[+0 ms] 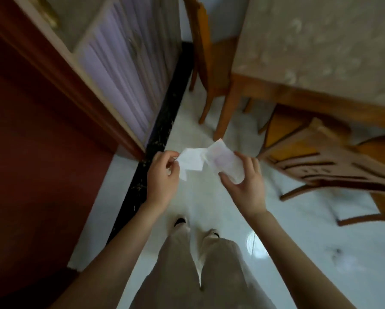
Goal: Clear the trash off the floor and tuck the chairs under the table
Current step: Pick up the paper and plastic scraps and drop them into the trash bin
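I stand on a white floor with both hands raised in front of me. My left hand (163,172) pinches a crumpled white piece of paper (190,162) at its left edge. My right hand (242,181) grips a second, larger white wrapper (223,162) with faint pink print, thumb below and fingers behind it. The two pieces touch in the middle. A wooden chair (320,161) stands pulled out to the right of my hands, its carved back towards me. Another wooden chair (209,56) sits at the table's far end.
The table (320,41) with a pale patterned cloth fills the upper right, one leg close to the paper. A red-brown cabinet and lilac curtain line the left, with a black floor strip along them. My legs and shoes are below.
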### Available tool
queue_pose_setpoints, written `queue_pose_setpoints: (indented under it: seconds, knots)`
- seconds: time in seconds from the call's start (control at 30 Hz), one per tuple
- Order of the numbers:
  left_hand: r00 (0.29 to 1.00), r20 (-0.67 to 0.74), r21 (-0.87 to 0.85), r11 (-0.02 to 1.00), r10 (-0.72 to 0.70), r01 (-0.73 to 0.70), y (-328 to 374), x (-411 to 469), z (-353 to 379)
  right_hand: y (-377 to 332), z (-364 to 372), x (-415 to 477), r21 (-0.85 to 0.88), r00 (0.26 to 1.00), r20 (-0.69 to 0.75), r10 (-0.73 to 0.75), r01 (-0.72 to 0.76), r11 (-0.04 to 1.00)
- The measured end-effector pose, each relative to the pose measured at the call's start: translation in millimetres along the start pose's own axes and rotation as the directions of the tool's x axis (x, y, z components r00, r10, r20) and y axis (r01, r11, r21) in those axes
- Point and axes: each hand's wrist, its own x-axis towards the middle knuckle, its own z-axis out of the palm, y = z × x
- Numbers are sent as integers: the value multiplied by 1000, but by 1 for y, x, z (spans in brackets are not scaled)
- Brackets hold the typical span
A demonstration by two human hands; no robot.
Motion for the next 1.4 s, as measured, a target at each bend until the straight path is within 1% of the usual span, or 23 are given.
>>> queue_pose_setpoints:
  seconds: [0.1, 0.17, 0.23, 0.3, 0.37, 0.43, 0.47, 0.53, 0.6, 0.67, 0.73, 0.8, 0.87, 0.9, 1.0, 1.1, 1.17, 1.23, 1.3, 1.4]
  knots:
    - [991, -123, 64, 997, 52, -44, 29, -23, -56, -47, -18, -4, 59, 991, 46, -128, 125, 990]
    - [976, -214, 101, 995, 38, -17, 36, -47, -83, -68, -20, -9, 103, 973, 118, -200, 188, 977]
    - [943, -333, 122, 991, -16, 60, 40, -79, -103, -83, -18, -16, 159, 940, 199, -278, 249, 955]
    - [878, -465, 102, 979, -110, 177, 41, -122, -116, -95, -13, -29, 211, 883, 299, -362, 308, 928]
    - [778, -591, 38, 957, -212, 289, 41, -172, -125, -107, -5, -49, 255, 801, 412, -435, 357, 899]
    - [673, -676, -34, 926, -299, 377, 40, -225, -134, -122, 7, -75, 296, 707, 507, -494, 395, 870]
    - [623, -709, -54, 906, -330, 419, 40, -252, -139, -130, 14, -90, 345, 645, 543, -538, 412, 843]
    - [516, -770, -78, 858, -376, 507, 38, -305, -148, -146, 24, -124, 444, 494, 590, -639, 463, 767]
    - [381, -819, -147, 800, -428, 582, 39, -360, -155, -159, 34, -161, 511, 344, 595, -726, 535, 672]
    - [246, -853, -230, 754, -461, 616, 42, -414, -160, -172, 42, -201, 539, 235, 622, -747, 562, 627]
    - [136, -871, -290, 717, -472, 634, 44, -464, -164, -180, 51, -239, 572, 150, 642, -752, 560, 600]
    - [39, -870, -351, 673, -492, 651, 44, -510, -166, -187, 59, -278, 601, 85, 648, -757, 553, 577]
    - [-41, -860, -408, 637, -508, 654, 41, -553, -170, -191, 68, -318, 621, 37, 649, -760, 551, 557]
    - [-69, -855, -429, 626, -514, 651, 39, -574, -172, -193, 73, -340, 624, 26, 651, -758, 550, 555]
    - [-102, -844, -453, 600, -526, 659, 25, -641, -183, -196, 89, -408, 620, 18, 666, -746, 544, 566]
    - [-104, -841, -443, 564, -532, 698, 8, -711, -207, -200, 106, -476, 614, 22, 682, -731, 526, 588]
    - [-108, -835, -441, 539, -539, 718, -1, -751, -225, -207, 118, -514, 596, 46, 700, -713, 512, 618]
    - [-108, -822, -448, 519, -559, 728, -12, -782, -246, -216, 132, -545, 575, 49, 713, -700, 529, 624]
    - [-95, -803, -457, 505, -589, 732, -26, -801, -268, -223, 148, -566, 557, 46, 724, -688, 549, 623]
    - [-56, -787, -444, 503, -614, 742, -62, -813, -298, -230, 175, -585, 524, 84, 742, -665, 546, 654]
